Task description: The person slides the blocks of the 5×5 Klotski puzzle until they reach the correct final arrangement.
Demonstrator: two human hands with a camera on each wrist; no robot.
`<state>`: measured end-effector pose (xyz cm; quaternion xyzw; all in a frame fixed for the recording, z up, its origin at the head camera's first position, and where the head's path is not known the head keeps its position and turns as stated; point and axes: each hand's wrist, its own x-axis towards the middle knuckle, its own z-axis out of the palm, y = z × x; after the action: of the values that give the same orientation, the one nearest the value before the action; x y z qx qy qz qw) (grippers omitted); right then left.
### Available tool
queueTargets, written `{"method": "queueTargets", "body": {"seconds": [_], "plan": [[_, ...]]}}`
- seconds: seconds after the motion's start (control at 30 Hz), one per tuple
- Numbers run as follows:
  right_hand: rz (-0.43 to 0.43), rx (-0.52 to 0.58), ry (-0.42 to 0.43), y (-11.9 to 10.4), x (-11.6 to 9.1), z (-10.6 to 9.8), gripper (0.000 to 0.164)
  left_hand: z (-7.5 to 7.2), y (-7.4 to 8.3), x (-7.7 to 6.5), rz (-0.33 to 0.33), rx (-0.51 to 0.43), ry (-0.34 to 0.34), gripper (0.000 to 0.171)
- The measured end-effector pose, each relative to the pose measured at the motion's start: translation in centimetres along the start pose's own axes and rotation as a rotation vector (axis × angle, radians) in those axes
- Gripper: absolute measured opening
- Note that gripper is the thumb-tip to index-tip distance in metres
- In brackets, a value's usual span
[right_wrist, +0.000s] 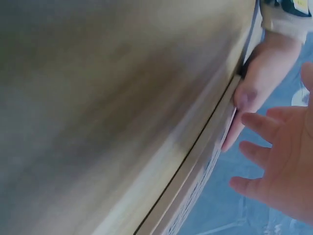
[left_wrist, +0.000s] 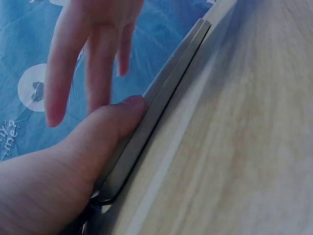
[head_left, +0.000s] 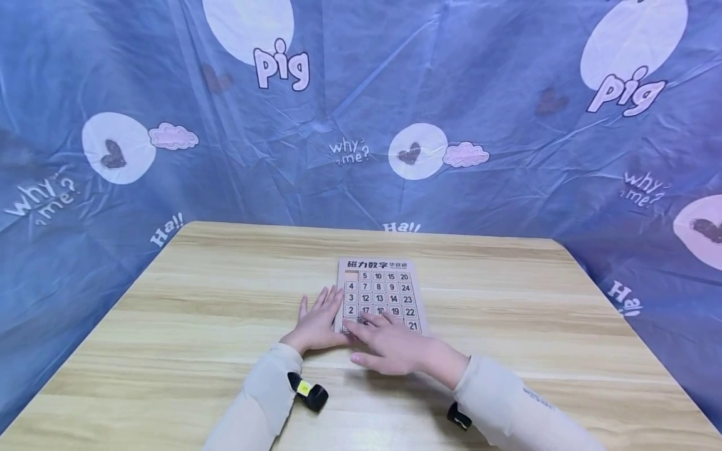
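A flat sliding number puzzle (head_left: pixel 376 264) lies on the wooden table, its printed header at the far side. Its top-left slot (head_left: pixel 351 275) is vacant, and number tiles (head_left: pixel 379 287) fill the rows I can see. My left hand (head_left: pixel 318 326) rests along the puzzle's left side, fingers extended. In the left wrist view its thumb (left_wrist: pixel 129 110) touches the near edge of the board (left_wrist: pixel 161 100). Over the lowest rows my right hand (head_left: pixel 395 346) is spread, partly hiding the bottom tiles. The right wrist view shows its fingers (right_wrist: pixel 254 154) apart, above the tile face.
The light wood table (head_left: pixel 225 282) extends around the puzzle on all sides. Behind it hangs a blue printed cloth (head_left: pixel 338 94). Both forearms wear pale sleeves, with a black strap device (head_left: pixel 313 396) at the left wrist.
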<state>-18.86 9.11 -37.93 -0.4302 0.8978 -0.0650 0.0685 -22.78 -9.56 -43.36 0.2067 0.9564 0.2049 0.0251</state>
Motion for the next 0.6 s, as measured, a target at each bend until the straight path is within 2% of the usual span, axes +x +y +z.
{"method": "queueTargets", "body": {"seconds": [0.17,0.6], "plan": [[-0.022,-0.048,-0.002,-0.3,-0.3,0.7,0.06,0.1,0.0,0.0,0.002,0.01,0.008,0.104],[0.058,-0.06,0.005,0.4,1.0,0.9,0.062,0.1,0.0,0.0,0.011,-0.029,0.014,0.104]]}}
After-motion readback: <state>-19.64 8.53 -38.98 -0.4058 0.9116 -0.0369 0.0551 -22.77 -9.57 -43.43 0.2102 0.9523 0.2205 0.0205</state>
